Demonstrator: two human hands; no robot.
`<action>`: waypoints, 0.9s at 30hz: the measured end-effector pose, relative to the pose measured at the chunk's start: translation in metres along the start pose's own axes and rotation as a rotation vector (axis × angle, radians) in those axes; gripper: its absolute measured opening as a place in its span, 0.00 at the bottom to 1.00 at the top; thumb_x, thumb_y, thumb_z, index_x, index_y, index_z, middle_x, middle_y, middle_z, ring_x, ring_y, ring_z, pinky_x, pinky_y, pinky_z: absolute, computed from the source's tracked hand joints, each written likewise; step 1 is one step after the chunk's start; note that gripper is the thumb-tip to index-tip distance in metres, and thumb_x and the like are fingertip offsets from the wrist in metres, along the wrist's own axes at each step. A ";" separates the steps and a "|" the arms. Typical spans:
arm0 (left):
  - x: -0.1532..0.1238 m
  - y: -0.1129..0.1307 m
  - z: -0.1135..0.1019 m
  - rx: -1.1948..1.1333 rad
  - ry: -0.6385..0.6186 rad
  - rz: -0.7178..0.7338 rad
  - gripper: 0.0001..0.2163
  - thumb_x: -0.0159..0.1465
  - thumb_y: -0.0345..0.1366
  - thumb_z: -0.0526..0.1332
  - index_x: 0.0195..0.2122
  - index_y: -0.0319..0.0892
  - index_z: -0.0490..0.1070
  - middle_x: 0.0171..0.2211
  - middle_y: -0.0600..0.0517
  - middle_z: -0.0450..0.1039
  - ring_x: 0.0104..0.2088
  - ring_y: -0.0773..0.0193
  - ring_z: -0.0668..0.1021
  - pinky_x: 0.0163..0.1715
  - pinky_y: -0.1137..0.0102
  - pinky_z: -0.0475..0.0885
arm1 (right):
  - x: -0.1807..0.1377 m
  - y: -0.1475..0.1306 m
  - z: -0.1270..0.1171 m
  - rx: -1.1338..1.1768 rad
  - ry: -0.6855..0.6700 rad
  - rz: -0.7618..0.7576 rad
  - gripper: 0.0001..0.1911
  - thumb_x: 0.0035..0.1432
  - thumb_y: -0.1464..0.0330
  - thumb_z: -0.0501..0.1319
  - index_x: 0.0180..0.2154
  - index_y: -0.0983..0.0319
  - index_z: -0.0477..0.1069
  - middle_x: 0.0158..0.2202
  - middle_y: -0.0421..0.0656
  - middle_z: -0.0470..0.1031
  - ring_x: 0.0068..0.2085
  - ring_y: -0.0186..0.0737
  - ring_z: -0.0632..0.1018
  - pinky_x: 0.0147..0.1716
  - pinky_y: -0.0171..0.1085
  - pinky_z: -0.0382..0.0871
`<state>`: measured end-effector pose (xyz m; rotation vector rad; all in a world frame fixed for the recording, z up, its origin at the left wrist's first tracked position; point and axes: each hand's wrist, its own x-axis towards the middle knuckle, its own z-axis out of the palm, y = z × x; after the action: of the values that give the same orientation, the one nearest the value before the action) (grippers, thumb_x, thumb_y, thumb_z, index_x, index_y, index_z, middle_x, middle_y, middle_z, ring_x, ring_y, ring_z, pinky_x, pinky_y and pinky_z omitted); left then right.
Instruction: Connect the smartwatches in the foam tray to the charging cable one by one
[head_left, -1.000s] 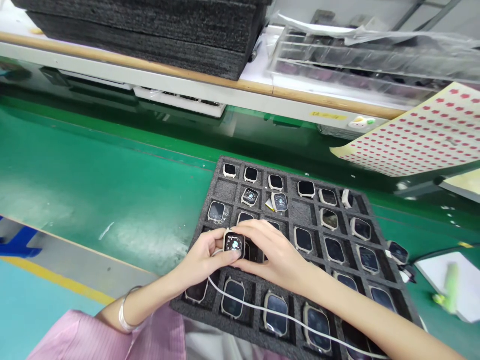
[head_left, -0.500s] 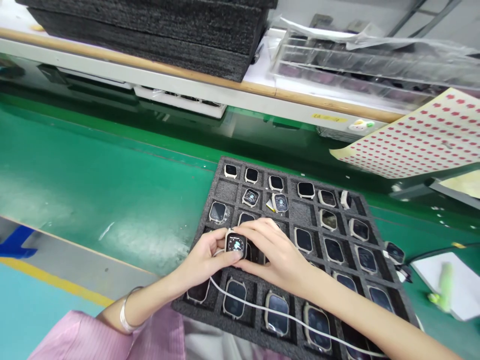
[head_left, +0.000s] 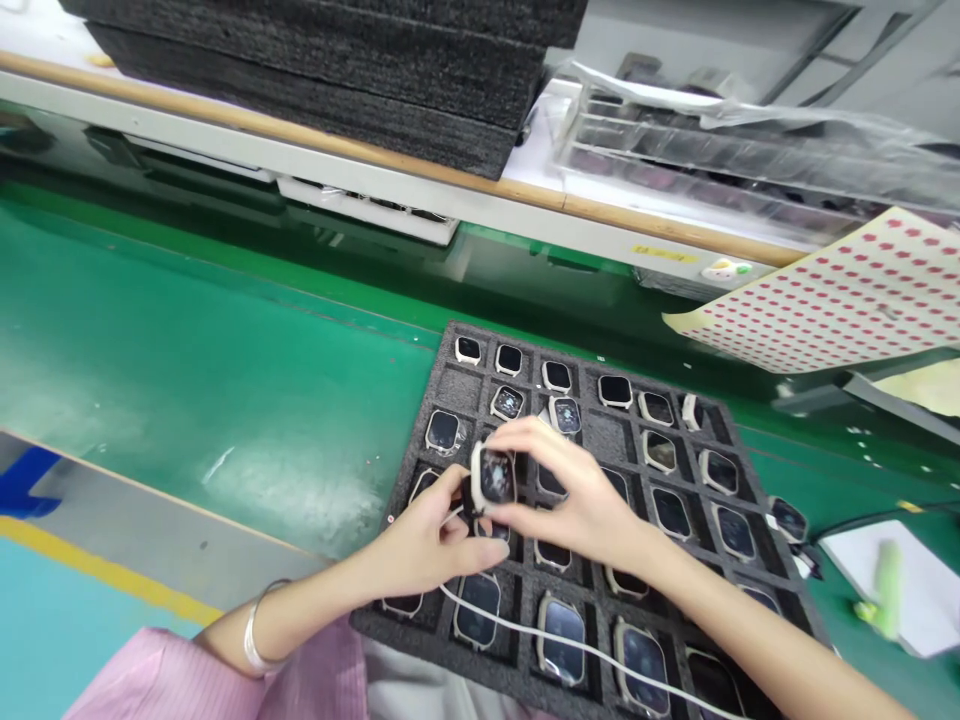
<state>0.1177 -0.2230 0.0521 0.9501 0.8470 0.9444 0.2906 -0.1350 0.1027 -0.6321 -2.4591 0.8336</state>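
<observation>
My right hand [head_left: 574,490] grips a smartwatch [head_left: 496,476] by its edges, thumb below and fingers above. The watch has a pale case and no strap; its lit screen is blurred and tilted up toward me. Just left of it, my left hand [head_left: 431,535] has its fingers curled around the end of a white cable [head_left: 540,632], with the thumb stretched out below the watch. A small dark piece shows between the left fingertips and the watch back; its contact with the watch is unclear. Beneath both hands lies a black foam tray [head_left: 459,385] with several watches in its compartments.
The tray rests on a green tabletop [head_left: 247,370]. Behind stand stacked black foam blocks [head_left: 322,80] and clear plastic trays [head_left: 720,150] on a shelf. At right are a sheet of red stickers [head_left: 832,290], a loose watch [head_left: 789,520] and a white pad [head_left: 919,580].
The watch has tilted and shifted slightly right and up in my right hand. My left thumb has come off its screen, and the left hand has moved apart from its front.
</observation>
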 end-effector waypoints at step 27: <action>-0.014 -0.013 -0.002 0.025 0.105 -0.136 0.18 0.59 0.46 0.65 0.44 0.39 0.68 0.33 0.49 0.73 0.19 0.71 0.68 0.16 0.77 0.65 | 0.045 0.030 0.025 -0.401 -0.186 0.123 0.21 0.54 0.55 0.68 0.37 0.66 0.71 0.40 0.47 0.69 0.40 0.44 0.73 0.39 0.39 0.69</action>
<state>0.1150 -0.2386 0.0417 0.8583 1.0014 0.8737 0.2492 -0.0997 0.0779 -0.8875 -2.8103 0.4578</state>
